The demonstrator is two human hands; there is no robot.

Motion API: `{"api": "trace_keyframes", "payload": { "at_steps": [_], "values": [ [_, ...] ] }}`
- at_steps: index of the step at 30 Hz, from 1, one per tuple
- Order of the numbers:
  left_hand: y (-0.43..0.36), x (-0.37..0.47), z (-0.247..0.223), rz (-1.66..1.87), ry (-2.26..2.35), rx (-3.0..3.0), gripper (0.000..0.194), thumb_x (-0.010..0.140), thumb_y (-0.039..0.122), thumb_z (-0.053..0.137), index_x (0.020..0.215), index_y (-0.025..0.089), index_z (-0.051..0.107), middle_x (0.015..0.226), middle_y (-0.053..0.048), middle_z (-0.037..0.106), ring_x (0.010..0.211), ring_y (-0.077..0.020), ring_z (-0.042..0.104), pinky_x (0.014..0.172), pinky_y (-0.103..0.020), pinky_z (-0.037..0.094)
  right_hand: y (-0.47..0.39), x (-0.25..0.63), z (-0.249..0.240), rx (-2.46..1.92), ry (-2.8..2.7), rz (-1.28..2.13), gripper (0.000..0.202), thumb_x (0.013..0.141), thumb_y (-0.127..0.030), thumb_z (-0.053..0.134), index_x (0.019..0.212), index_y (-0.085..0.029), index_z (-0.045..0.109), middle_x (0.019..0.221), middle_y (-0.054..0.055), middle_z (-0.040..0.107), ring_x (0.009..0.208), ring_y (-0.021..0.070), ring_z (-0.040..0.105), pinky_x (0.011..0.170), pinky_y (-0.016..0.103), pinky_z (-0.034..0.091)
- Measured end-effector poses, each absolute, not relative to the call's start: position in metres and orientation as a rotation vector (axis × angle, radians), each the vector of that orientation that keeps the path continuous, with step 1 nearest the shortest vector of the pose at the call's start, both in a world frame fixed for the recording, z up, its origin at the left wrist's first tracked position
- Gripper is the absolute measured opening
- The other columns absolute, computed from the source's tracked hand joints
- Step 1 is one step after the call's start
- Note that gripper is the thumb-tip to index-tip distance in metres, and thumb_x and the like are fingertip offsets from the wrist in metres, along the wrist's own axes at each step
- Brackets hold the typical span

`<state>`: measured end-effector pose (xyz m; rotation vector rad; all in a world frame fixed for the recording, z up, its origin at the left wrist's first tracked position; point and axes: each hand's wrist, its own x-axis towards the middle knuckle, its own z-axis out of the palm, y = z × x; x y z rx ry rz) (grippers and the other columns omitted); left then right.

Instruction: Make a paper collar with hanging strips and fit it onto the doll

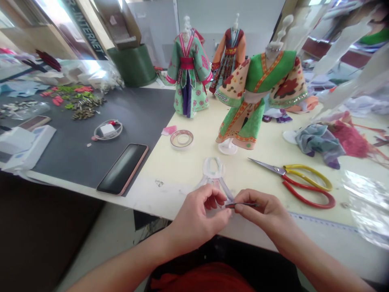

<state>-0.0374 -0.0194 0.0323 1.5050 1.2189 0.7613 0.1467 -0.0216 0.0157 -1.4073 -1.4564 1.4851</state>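
Near the front edge of the cream table, my right hand (261, 207) pinches a thin dark strip (230, 206) between thumb and fingers. My left hand (202, 213) is just left of the strip's end, its fingers curled and its thumb and fingertips apart, with nothing visible between them. Behind both hands lies a pale, translucent item with long arms (214, 168), partly covered by my fingers. Scissors (284, 171) with one yellow and one red handle rest beyond my right hand, blades slightly apart.
Doll forms in robes (257, 97) stand at the back. A tape roll (181, 139) lies mid-table, a phone (123, 168) left on the dark mat (133, 109). Fabric pieces (322, 142) and clear plastic (367, 202) are at right, a ruler (322, 223) by the front edge.
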Motion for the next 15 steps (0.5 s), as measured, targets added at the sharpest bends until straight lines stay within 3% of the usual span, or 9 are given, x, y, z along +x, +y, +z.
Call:
{"api": "trace_keyframes", "payload": {
  "at_steps": [15],
  "values": [
    [-0.03,-0.034,0.029,0.774,1.179,1.411,0.002,0.074,0.017,0.054,0.073,0.016,0.054,0.064,0.002,0.052,0.061,-0.0106,0.047,0.056,-0.022,0.039,-0.033,0.134,0.031,-1.387,-1.449,1.517,0.02,0.078,-0.039,0.062,0.075,-0.02,0.063,0.073,0.001,0.062,0.074,0.0158,0.056,0.068,0.027,0.043]
  ]
}}
